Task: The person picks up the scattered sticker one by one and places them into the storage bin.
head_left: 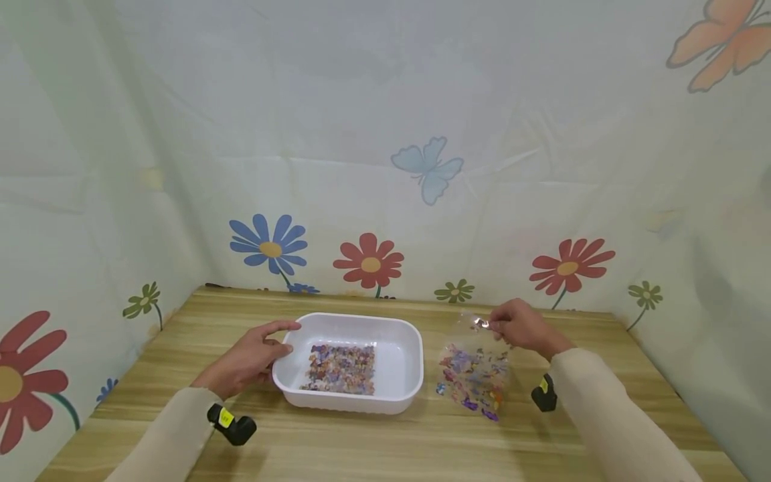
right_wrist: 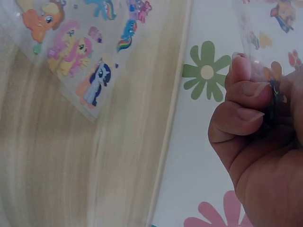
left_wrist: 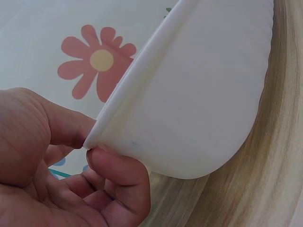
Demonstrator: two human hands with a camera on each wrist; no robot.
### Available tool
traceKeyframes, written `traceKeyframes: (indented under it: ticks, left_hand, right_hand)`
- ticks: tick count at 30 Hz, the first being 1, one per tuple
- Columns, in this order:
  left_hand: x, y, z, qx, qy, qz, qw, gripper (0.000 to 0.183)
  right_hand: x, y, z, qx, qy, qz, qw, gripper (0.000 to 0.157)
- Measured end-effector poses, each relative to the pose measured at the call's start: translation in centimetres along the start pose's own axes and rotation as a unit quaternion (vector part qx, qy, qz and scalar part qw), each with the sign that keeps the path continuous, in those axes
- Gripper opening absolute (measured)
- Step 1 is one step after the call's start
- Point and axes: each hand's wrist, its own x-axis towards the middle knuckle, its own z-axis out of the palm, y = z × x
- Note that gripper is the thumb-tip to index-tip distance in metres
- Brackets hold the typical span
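My left hand (head_left: 249, 358) pinches the rim at the left end of a white plastic basin (head_left: 394, 404). In the left wrist view, the thumb and fingers sit on both sides of that rim. A sheet of small colourful stickers (head_left: 342, 369) lies flat inside the basin. To the right of it, my right hand (head_left: 523, 326) holds a clear sticker sheet (head_left: 472, 368) by its upper corner, and the sheet hangs down over the table. Colourful cartoon pony stickers (right_wrist: 75, 47) show on it in the right wrist view. Whether it is one sheet or more, I cannot tell.
Both things are on or above a wood-grain table (head_left: 337, 448). A pale curtain (head_left: 337, 167) printed with flowers and butterflies stands behind the table's back edge and along the sides. Small black devices (head_left: 235, 428) are strapped on both wrists.
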Motion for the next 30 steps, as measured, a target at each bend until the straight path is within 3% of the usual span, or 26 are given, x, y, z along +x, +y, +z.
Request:
traceKeyframes:
  ticks: [12,30]
  left_hand:
    - [-0.3,-0.1,-0.2,0.004,0.003,-0.002,1.0,0.051]
    - [-0.3,0.1,-0.1,0.001,0.002,0.001,1.0,0.051]
  right_hand:
    - [0.5,-1.8,-0.2,0.027,-0.034,0.017,0.999,0.024]
    - [3.3,-5.8,2.9,0.016,-0.058,-0.03,0.998,0.02]
